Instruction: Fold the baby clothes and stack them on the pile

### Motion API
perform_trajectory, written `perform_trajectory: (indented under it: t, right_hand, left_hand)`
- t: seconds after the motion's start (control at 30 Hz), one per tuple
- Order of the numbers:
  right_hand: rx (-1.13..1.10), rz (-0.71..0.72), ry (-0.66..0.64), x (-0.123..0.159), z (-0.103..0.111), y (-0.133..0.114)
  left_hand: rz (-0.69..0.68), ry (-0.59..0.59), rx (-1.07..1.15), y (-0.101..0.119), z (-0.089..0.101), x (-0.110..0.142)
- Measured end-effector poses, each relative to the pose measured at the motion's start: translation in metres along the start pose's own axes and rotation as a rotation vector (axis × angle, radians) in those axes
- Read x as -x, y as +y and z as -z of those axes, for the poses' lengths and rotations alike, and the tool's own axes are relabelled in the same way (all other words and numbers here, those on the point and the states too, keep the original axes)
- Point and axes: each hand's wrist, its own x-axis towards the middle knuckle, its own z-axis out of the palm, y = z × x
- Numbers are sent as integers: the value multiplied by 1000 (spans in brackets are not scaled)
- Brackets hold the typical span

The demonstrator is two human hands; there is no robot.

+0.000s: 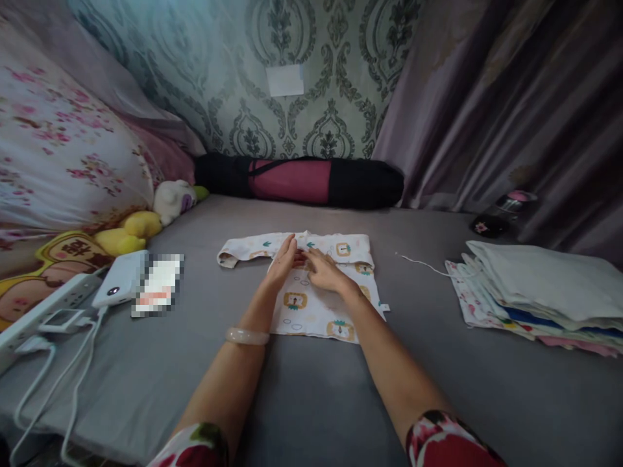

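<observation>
A small white shirt [318,318] printed with lions and green leaves lies flat on the grey sheet. One sleeve [243,248] sticks out to the left, while the right sleeve [353,248] lies folded across the top of the body. My left hand [285,259] stands on edge on the upper part of the shirt, fingers stretched out, beside the left sleeve. Close to it, my right hand [324,267] rests on the cloth with fingers extended towards the left hand. Both hands touch the shirt, and neither grips it.
A pile of folded clothes [545,282] sits on the right, with a white cord [421,261] beside it. Left are a power strip [58,308], a white device [121,279] with cables and plush toys [129,233]. A black and red long bag [292,180] lies along the wall.
</observation>
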Motion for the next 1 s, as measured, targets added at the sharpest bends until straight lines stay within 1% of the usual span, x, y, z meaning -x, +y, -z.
perform_trajectory:
  t: [0.1,0.17,0.27,0.37,0.43,0.5,0.53,0.6,0.67,0.73,0.83,0.93,1.0]
  right_hand:
    - [-108,21,1,-2,16,4]
    - [-173,-19,72,-4,28,13]
    - [-302,-114,259,-5,48,36]
    - [-527,-249,505,-1,68,64]
    - [-659,-312,692,4,78,81]
    - [-745,-356,837,9,85,96]
    - [-764,-375,885,11,86,101]
    - [-754,-406,939,13,85,108]
    - [-673,-416,936,12,80,111]
    - [-520,-418,870,9,73,109]
    - [-245,-405,688,7,60,100]
    - [9,-310,504,9,44,86]
    - [152,-293,402,13,35,78]
  left_hand:
    - [-34,-23,-46,-2,1,0]
    - [-60,-39,-110,-3,0,0]
    - [-92,-48,-246,-3,-3,3]
    - [-115,6,-359,-1,-6,4]
    - [-180,78,-349,0,-7,3]
    - [-268,159,-281,0,-6,0]
    - [-299,194,-244,-1,-5,-2]
    - [-304,235,-196,-3,-2,-4]
    - [-266,244,-189,-6,1,-6]
    - [-244,252,-212,-9,3,-8]
    - [-270,292,-294,-12,6,-9]
    - [-320,326,-429,-12,8,-8]
    - [-341,326,-526,-10,10,-6]
